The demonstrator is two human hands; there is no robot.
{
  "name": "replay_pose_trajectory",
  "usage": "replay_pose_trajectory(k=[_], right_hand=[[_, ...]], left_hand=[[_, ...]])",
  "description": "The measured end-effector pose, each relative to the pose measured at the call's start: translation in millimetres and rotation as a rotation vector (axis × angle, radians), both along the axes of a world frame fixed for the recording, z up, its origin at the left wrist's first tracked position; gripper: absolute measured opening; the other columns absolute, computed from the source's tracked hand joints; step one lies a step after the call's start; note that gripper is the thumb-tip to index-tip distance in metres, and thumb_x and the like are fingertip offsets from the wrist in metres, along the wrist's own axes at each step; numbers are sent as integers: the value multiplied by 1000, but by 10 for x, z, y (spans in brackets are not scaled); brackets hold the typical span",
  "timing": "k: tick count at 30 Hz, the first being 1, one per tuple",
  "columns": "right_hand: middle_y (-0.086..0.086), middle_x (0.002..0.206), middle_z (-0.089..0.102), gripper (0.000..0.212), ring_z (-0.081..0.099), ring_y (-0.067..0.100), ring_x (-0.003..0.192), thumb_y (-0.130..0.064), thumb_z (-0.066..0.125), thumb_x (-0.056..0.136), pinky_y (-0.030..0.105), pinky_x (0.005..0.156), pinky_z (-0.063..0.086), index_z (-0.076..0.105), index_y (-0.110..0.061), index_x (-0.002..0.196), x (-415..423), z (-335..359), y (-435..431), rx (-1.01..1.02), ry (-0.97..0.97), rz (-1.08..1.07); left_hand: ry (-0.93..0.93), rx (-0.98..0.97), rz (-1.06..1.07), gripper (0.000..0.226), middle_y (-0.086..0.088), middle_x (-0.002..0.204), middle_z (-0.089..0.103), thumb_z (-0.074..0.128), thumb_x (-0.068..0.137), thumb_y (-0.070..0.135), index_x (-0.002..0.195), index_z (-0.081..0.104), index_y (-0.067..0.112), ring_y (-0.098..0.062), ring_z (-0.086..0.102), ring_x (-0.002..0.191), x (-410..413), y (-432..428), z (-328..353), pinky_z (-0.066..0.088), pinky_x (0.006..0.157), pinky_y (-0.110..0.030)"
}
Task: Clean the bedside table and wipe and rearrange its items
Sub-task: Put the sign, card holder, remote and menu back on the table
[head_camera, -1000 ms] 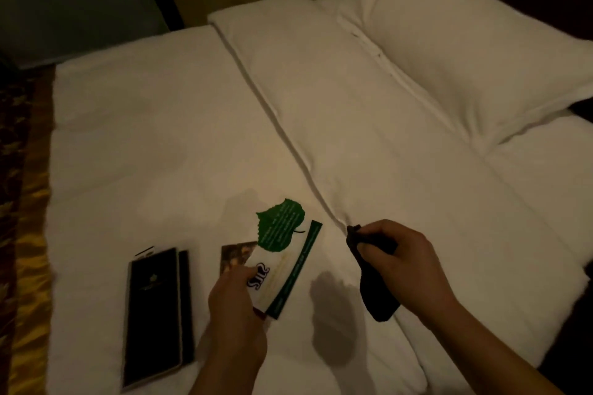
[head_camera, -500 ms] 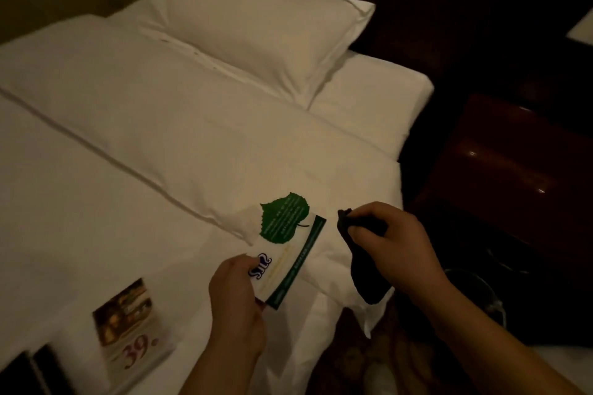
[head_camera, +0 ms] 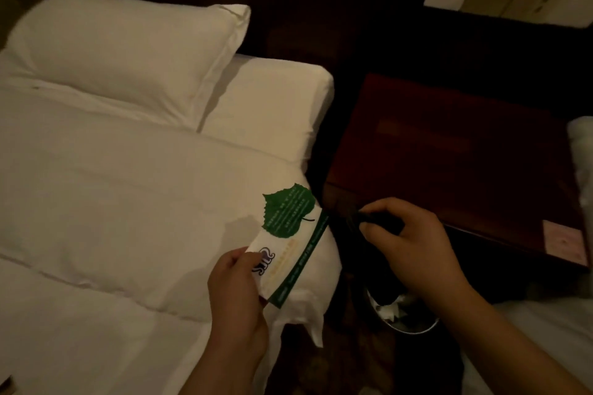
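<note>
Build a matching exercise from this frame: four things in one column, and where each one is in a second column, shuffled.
Things:
1. leaf card
2. dark cloth
3. pillow
4. pink slip

Places:
A. lying on the bedside table, at its near corner
B. pinched in the left hand
C. at the head of the bed
D. gripped in the right hand

Pairs: 1-B, 2-D, 3-C, 4-A

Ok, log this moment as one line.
left hand: holds leaf card | right hand: grips dark cloth | bedside table: pink slip on near corner
</note>
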State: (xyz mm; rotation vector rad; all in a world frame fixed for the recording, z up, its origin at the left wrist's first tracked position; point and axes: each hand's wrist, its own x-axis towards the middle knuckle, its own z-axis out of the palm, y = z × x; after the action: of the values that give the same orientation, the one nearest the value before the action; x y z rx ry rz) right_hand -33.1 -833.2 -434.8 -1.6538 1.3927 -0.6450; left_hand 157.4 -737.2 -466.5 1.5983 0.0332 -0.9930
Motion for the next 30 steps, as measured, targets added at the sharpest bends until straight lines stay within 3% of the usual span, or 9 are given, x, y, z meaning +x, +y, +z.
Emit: replay_pose_trajectory(k=[6, 10, 13, 20, 23, 30], right_hand=[[-20, 84, 66, 13, 65, 14, 63, -27, 65, 91, 39, 56, 55, 66, -40, 94, -946, -26, -447, 25, 16, -85], [-20, 87, 67, 14, 64, 0, 73, -26, 66, 90, 28, 61, 55, 66, -40, 91, -1519, -101, -671, 25, 17, -177], [-27, 90, 65, 15, 64, -2, 77, -26, 67, 88, 24, 62, 55, 66, -41, 89, -1848, -150, -799, 5, 45, -218], [-32, 89, 64, 26, 64, -5, 75, -21, 70, 82, 16, 54, 50, 64, -47, 79, -2287, -307, -1036, -28, 138, -368], [-25, 82, 69, 27, 63, -8, 78, -19, 70, 80, 9, 60, 47, 66, -45, 80, -2347, -344, -1150, -22, 164, -430], [-18, 89, 70, 19, 63, -1, 85, -17, 69, 80, 20, 74, 50, 72, -32, 91, -2316, -332, -1418, 4, 235, -527]], left_hand=[[3, 19, -118, 8, -8, 77, 73, 59, 87, 5, 84, 64, 10, -28, 68, 80, -790, -712, -23, 53, 57, -35], [-1, -2, -208, 11, 1, 64, 73, 58, 89, 6, 80, 62, 12, -25, 69, 75, -1215, -1116, -48, 52, 48, -32], [-14, -1, -245, 14, 2, 62, 73, 57, 90, 5, 78, 60, 13, -26, 69, 76, -1438, -1365, -99, 53, 57, -34], [-3, 17, -339, 12, -6, 77, 74, 58, 90, 4, 82, 63, 12, -27, 70, 77, -1640, -1919, -246, 54, 65, -40], [5, 35, -386, 10, -12, 85, 72, 57, 90, 3, 83, 60, 10, -28, 69, 75, -1625, -2197, -301, 52, 62, -38], [-66, 96, -540, 10, -22, 98, 63, 61, 89, 5, 98, 60, 8, -36, 60, 82, -1378, -2899, -380, 51, 74, -43]])
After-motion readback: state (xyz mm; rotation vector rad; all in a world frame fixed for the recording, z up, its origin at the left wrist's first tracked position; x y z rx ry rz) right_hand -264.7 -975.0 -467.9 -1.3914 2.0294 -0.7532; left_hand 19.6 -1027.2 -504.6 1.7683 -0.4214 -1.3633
